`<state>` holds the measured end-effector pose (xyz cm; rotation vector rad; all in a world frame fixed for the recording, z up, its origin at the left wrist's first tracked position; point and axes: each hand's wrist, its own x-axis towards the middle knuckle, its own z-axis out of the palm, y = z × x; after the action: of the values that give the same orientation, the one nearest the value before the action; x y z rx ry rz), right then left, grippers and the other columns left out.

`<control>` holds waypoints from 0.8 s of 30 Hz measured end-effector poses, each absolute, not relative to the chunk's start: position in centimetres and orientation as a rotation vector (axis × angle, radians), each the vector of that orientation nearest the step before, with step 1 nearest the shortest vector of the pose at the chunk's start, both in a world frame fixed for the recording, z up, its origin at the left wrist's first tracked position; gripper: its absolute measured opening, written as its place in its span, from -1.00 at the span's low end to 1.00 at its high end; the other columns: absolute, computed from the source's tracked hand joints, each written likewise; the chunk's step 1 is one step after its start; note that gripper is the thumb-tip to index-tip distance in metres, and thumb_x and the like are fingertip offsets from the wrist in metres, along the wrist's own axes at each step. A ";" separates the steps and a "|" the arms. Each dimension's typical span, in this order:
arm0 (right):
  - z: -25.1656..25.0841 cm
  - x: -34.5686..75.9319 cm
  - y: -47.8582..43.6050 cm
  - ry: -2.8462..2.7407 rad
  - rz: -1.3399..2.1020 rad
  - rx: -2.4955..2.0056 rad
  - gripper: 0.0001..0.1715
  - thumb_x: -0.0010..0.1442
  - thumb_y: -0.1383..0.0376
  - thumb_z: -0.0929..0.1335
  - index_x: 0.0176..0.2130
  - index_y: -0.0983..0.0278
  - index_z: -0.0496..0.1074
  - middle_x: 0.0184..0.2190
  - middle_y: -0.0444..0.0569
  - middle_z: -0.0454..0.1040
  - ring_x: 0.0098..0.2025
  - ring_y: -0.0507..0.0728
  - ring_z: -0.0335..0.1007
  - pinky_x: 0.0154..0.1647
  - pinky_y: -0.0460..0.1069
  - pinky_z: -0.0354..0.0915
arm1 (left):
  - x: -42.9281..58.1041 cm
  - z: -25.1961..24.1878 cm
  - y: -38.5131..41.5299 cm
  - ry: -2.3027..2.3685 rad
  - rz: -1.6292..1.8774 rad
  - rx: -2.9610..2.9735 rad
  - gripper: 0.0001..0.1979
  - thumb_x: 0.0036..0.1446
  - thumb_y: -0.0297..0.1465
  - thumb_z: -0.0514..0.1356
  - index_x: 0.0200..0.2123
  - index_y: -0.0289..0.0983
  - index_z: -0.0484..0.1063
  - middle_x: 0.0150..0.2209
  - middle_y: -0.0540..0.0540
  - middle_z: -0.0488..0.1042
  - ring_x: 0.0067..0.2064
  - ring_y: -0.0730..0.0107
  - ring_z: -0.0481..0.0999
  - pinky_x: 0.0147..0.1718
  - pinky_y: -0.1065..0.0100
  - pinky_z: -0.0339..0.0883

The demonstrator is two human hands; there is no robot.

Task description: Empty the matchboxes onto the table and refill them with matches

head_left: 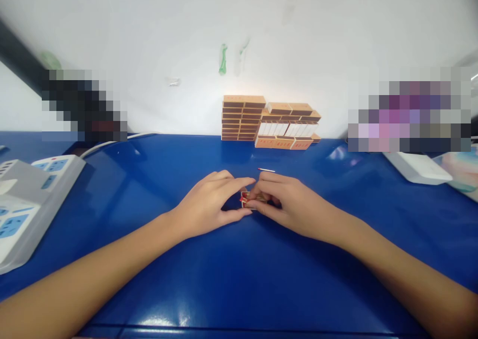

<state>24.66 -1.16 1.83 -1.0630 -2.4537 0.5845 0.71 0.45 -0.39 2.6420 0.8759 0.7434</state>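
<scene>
My left hand [211,202] and my right hand [287,202] meet at the middle of the blue table [239,279], fingers curled round a small matchbox [247,199] with red showing between the fingertips. Both hands pinch it from opposite sides. Most of the box is hidden under my fingers. A single match [266,169] lies on the table just beyond my right hand.
Stacks of brown matchboxes [267,125] stand against the white wall at the back centre. White power strips [30,199] lie at the left edge. A white flat object [418,167] rests at the right.
</scene>
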 end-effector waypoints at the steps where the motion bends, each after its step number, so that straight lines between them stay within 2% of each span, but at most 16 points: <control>1: 1.9 24.8 -1.1 -2.465 0.578 -1.069 -0.78 0.45 0.20 0.35 -0.22 0.23 0.52 -0.30 -0.04 0.45 -0.27 0.11 0.40 -0.26 0.01 0.28 | 0.7 -0.4 0.4 0.873 0.743 2.647 -0.49 0.31 -0.20 0.32 0.25 -0.23 0.38 -0.07 -0.16 0.59 -0.05 0.17 0.57 -0.01 0.10 0.50; 4: 2.1 25.0 -1.1 -2.483 0.583 -1.078 -0.76 0.45 0.18 0.35 -0.22 0.23 0.55 -0.25 -0.03 0.46 -0.30 0.08 0.39 -0.27 0.00 0.28 | 0.7 -0.3 0.3 0.858 0.741 2.665 -0.50 0.32 -0.20 0.31 0.25 -0.23 0.38 -0.06 -0.16 0.59 -0.05 0.18 0.57 -0.01 0.12 0.50; 14: 1.8 24.4 -1.5 -2.417 0.452 -1.064 -0.74 0.45 0.18 0.35 -0.29 0.23 0.46 -0.30 -0.04 0.45 -0.30 0.09 0.38 -0.32 -0.01 0.24 | 0.8 -0.1 0.4 0.856 0.708 2.661 -0.55 0.32 -0.19 0.31 0.19 -0.22 0.42 -0.08 -0.14 0.61 -0.06 0.16 0.58 -0.02 0.12 0.49; 18: 1.6 24.5 -1.4 -2.453 0.434 -1.099 -0.74 0.45 0.17 0.34 -0.27 0.23 0.47 -0.28 -0.02 0.47 -0.27 0.11 0.42 -0.28 0.00 0.27 | 0.7 -0.2 0.4 0.870 0.710 2.649 -0.50 0.32 -0.17 0.31 0.23 -0.23 0.39 -0.09 -0.16 0.60 -0.05 0.15 0.57 -0.02 0.11 0.49; 24: 2.2 25.3 -1.0 -2.484 0.439 -1.129 -0.78 0.42 0.17 0.38 -0.25 0.23 0.51 -0.30 -0.05 0.47 -0.32 0.07 0.39 -0.32 -0.02 0.24 | 0.7 -0.3 0.4 0.875 0.744 2.669 -0.47 0.31 -0.15 0.31 0.25 -0.24 0.38 -0.08 -0.16 0.59 -0.07 0.17 0.56 -0.04 0.13 0.50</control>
<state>25.29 -1.03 2.18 -1.1293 -2.4840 0.4390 0.65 0.39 -0.33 2.6691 0.8753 0.7436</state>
